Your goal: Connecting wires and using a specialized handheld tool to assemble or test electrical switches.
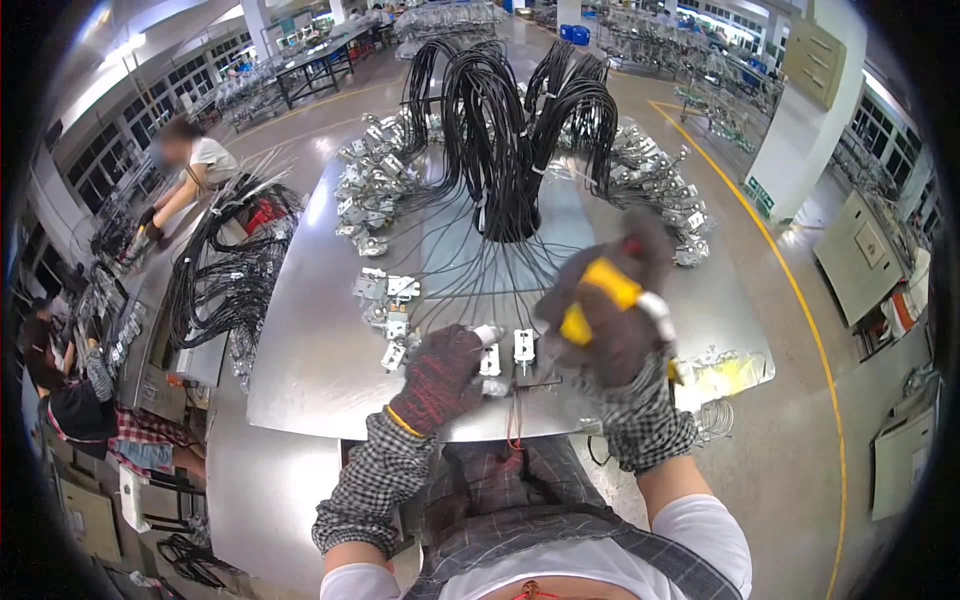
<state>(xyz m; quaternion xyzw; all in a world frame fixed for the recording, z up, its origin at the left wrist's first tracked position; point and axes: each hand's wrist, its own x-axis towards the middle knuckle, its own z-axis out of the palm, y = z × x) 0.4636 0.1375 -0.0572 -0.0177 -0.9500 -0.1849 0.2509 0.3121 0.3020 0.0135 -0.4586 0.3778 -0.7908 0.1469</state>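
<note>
My left hand (438, 378), in a dark red-and-black knit glove with whitish fingertips, is at the table's near edge. Its finger and thumb close about a small silver metal bracket (489, 360). Just right of that stands another bracket (524, 346), touched by neither hand. My right hand (622, 320), gloved too and smeared by motion, is raised over the table's right side. It is wrapped round a yellow-and-dark tool (610, 285) whose kind I cannot make out. Thin black cables (500, 270) run from a large central bundle (495, 130) toward the brackets.
Several metal brackets (372, 200) ring the cable bundle on the metal table (310, 340). At its right corner lies a clear plastic bag (715, 375). Black cables (215, 270) cover a left bench, where a person (205, 165) works. A white pillar (805, 130) stands right.
</note>
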